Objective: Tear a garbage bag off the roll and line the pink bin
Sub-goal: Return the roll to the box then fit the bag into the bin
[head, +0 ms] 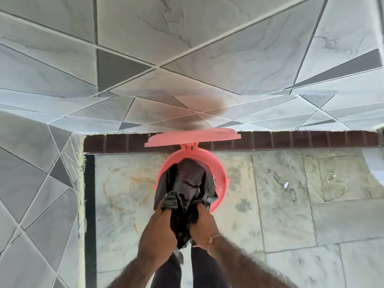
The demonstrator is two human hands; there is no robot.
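Bag (pixel 188 179) already torn free and partly pushed into the pink bin (pixel 221 183) by the floor's wall edge, lid (pixel 193 137) up, both hands (pixel 164 221) (pixel 204 221) clenched on its bunched mouth, rim not yet lined.

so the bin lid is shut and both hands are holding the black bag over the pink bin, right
Not quite: the lid is open, hinged back against the wall, as the head view shows. The rest holds: the left hand and right hand both grip the black bag over the pink bin.
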